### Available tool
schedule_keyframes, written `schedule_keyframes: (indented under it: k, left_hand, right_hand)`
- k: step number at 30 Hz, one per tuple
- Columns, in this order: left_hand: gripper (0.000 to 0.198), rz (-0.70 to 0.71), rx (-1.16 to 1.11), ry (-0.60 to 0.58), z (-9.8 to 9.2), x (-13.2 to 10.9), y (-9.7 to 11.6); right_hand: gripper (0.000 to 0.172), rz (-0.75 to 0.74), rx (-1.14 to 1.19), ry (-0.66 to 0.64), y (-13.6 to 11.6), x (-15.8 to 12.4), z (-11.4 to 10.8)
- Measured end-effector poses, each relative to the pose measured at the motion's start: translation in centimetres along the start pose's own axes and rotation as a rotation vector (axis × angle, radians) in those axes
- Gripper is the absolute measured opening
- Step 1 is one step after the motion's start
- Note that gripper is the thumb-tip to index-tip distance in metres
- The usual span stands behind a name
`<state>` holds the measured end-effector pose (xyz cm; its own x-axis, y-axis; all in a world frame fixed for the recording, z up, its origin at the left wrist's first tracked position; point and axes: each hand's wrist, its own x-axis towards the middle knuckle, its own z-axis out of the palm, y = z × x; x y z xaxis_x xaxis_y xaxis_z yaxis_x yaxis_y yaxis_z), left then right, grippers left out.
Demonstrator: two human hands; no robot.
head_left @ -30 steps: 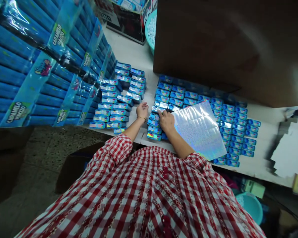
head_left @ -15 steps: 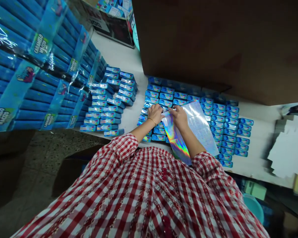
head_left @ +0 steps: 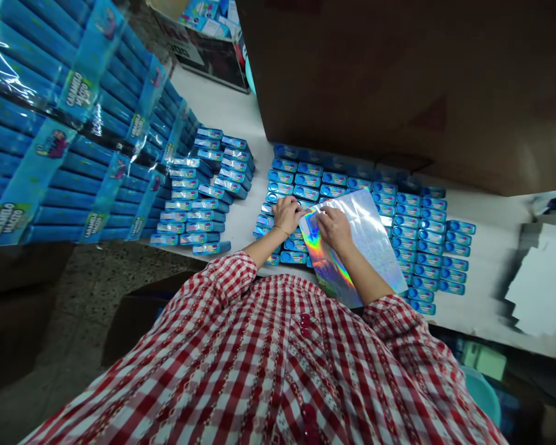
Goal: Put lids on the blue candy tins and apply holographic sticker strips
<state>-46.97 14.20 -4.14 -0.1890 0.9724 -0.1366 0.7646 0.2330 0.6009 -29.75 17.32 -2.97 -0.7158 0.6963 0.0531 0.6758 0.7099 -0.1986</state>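
A shiny holographic sheet [head_left: 375,241] lies slanted over rows of small blue packs [head_left: 405,241]. At the sheet's upper left corner, my left hand [head_left: 287,215] has its fingers pressed together on the edge, above the packs. My right hand [head_left: 334,227] rests on the sheet just right of it, fingers curled in and their tips partly hidden. Whether the right fingers pinch anything is too small to tell. Rainbow reflections show on the sheet between and below the hands.
Large blue wrapped bundles [head_left: 37,161] stand at the left, beside stacked small blue packs [head_left: 206,216]. A big brown box [head_left: 398,93] borders the far side. An open carton [head_left: 208,55] is at the back left, and white sheets [head_left: 542,278] lie at the right.
My right hand has shifted slightly right and down over the sheet, away from my left hand. More of the sheet's upper left corner shows between them. My left hand stays nearly in place.
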Motion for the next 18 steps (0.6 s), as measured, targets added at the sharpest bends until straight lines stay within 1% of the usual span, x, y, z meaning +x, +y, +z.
schedule_keyframes:
  k: [1, 3, 6, 8, 10, 11, 13, 15, 18]
  left_hand:
    - [0.021, -0.006, -0.008, -0.004, 0.0, 0.0, 0.0]
    - [0.017, -0.025, -0.026, -0.011, -0.1, 0.0, 0.1]
    - [0.016, -0.060, -0.064, -0.013, 0.0, -0.1, 0.0]
    - [0.016, -0.078, -0.091, -0.008, 0.2, -0.2, -0.2]
    - [0.017, -0.091, -0.109, -0.004, 0.4, -0.2, -0.4]
    - [0.017, -0.098, -0.111, -0.002, 0.4, -0.1, -0.4]
    - [0.016, -0.108, -0.101, 0.006, 0.4, -0.1, -0.4]
    - [0.015, -0.097, -0.085, 0.010, 0.3, -0.1, -0.4]
    - [0.012, -0.060, -0.125, 0.047, -0.3, -0.2, -0.3]
  right_hand:
    - [0.032, 0.022, 0.002, 0.015, -0.1, 0.3, 0.0]
    - [0.033, 0.026, -0.004, -0.005, -0.3, 1.1, 0.4]
    - [0.034, -0.044, -0.009, -0.067, -0.3, 1.9, 1.6]
    - [0.033, -0.079, 0.005, -0.073, -0.2, 1.8, 2.2]
    - [0.031, -0.075, 0.032, -0.054, -0.4, 1.3, 2.2]
    - [0.029, -0.060, 0.052, -0.038, -0.6, 1.0, 1.9]
    - [0.026, -0.010, 0.113, 0.016, -1.4, 0.2, 0.3]
    - [0.022, 0.065, 0.221, 0.090, -2.3, -0.4, -2.0]
    - [0.015, 0.227, 0.477, 0.161, -3.3, -0.5, -5.7]
